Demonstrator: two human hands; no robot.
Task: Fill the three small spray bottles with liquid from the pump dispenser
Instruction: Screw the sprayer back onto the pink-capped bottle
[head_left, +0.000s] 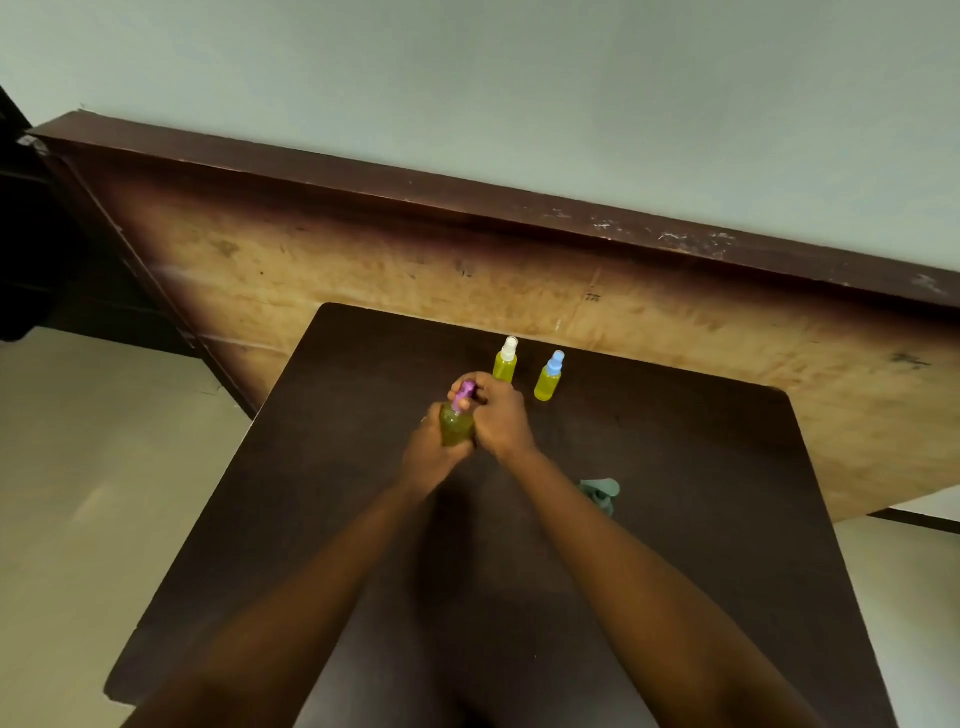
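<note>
The left hand (428, 457) grips the purple-capped spray bottle (456, 426) steady, apparently so the right hand (501, 418), curled round its cap (465, 393), can twist it.

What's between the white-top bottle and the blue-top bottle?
Nothing. In the head view, only bare dark table shows between the white-top bottle and the blue-top bottle; they stand apart.

Forearms outstretched — left hand (430, 456) round the purple-capped bottle (456, 427), right hand (501, 418), fingers seemingly pinching its cap.
</note>
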